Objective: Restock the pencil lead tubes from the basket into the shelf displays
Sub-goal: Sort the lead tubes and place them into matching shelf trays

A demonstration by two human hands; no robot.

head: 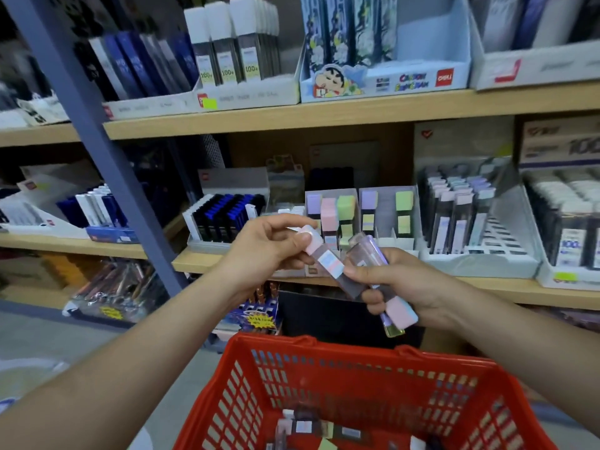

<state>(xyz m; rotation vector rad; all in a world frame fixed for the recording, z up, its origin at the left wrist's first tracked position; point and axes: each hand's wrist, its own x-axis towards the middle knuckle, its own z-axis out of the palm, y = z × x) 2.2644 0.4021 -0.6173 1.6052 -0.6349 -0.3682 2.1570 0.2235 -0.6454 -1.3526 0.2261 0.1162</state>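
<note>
My left hand [269,245] pinches the pink cap end of one pencil lead tube [328,264], which slants down to the right. My right hand [399,284] grips a bundle of lead tubes [394,308] with pink, blue and yellow caps pointing down, and its fingertips touch the pinched tube. Both hands hover above the red basket [324,358], where several more tubes [311,427] lie at the bottom. Just behind the hands on the middle shelf stands a clear display [357,219] with pastel-capped tubes in slots.
A grey tray [470,258] of pastel lead tubes sits right of the clear display, partly filled. Black-and-blue tubes [227,216] stand to its left. White boxes of 100-count tubes line the upper shelf [292,118]. A blue-grey upright post [97,131] runs diagonally at left.
</note>
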